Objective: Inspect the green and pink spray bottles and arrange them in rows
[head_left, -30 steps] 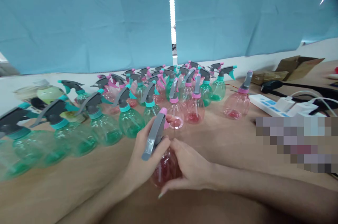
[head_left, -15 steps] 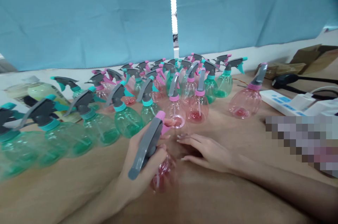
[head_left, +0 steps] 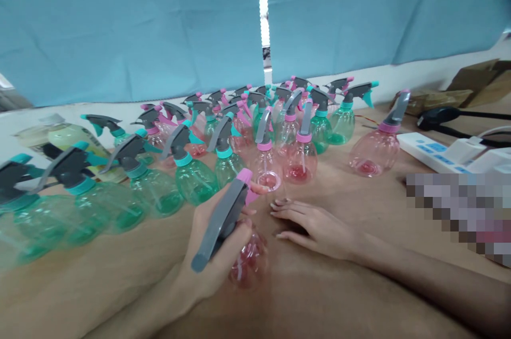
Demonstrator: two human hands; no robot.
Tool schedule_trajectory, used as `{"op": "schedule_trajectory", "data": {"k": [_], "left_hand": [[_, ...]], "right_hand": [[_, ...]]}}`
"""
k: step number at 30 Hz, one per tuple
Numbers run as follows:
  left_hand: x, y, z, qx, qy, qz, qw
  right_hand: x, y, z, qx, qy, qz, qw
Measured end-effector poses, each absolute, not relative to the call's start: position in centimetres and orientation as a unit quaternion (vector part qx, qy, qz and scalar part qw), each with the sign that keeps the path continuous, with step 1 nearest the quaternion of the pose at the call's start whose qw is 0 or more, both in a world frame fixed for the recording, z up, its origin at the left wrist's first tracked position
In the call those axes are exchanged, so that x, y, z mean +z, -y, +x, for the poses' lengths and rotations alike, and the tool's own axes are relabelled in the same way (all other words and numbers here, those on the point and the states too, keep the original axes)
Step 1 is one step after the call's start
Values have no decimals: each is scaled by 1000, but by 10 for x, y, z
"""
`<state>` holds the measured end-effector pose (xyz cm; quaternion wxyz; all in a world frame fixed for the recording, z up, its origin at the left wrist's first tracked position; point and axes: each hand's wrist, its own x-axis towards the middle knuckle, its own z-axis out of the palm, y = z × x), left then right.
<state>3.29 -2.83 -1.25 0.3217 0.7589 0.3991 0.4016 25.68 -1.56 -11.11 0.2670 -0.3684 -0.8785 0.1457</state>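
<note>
My left hand (head_left: 215,238) is wrapped round the neck of a pink spray bottle (head_left: 251,259), just under its grey trigger head with a pink nozzle. The nozzle points away from me, and a finger reaches forward beside the pink trigger. The bottle's lower body shows below the hand; its neck is hidden by the fingers. To the right, my right hand (head_left: 311,224) rests on the wooden table (head_left: 335,296) with fingers loosely stretched, holding nothing. Just beyond both hands stand a pink spray bottle (head_left: 268,160) and another pink bottle (head_left: 300,160).
Green spray bottles (head_left: 195,176) line the left, and several more pink and green ones crowd the back. One pink bottle (head_left: 375,150) stands apart at right, near a white power strip (head_left: 427,150) with plugs. Behind are a cardboard box (head_left: 479,83) and a blue curtain (head_left: 159,25).
The view has shifted slightly. My left hand keeps its hold on the pink spray bottle, and my right hand stays on the table almost unmoved.
</note>
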Motion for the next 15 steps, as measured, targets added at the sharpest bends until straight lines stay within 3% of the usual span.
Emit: {"op": "schedule_trajectory", "data": {"k": [15], "left_hand": [[-14, 30, 26, 380, -417, 770, 297]], "right_hand": [[-112, 15, 259, 143, 882, -365, 262]]}}
